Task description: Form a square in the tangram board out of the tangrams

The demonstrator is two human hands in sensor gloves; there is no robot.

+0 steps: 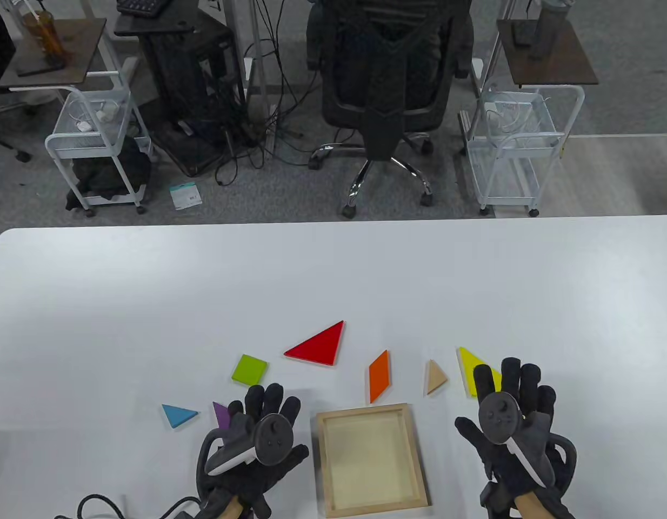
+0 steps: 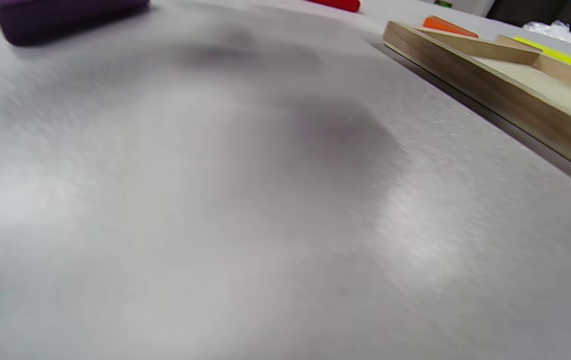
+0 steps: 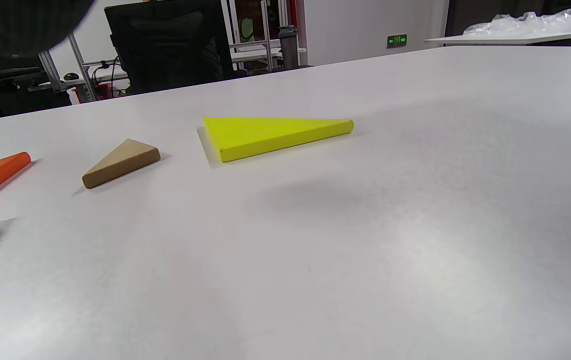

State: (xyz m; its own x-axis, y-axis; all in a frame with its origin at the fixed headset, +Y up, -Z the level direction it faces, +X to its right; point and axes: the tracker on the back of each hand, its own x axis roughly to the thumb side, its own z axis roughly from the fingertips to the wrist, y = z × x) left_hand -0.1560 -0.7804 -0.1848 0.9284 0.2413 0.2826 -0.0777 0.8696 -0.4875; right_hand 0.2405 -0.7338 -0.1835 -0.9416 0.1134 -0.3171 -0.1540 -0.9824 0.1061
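Below, at lower centre of the white table (image 1: 333, 270), we see the wooden tangram board (image 1: 369, 460), bare inside. Left hand (image 1: 260, 440) and right hand (image 1: 509, 419) flank it, both spread flat, gripping nothing. Pieces sit mid-frame: red triangle (image 1: 320, 344), yellow triangle (image 3: 270, 134) under right fingertips, orange parallelogram (image 1: 379, 376), green square (image 1: 249, 370), blue triangle (image 1: 178, 414), tan triangle (image 1: 434, 377), purple piece (image 1: 221, 413) beside left fingers.

An office or lab: swivel chair (image 1: 390, 97), tangled cables (image 1: 258, 135), wire trolleys (image 1: 520, 146), computer tower (image 1: 190, 81).
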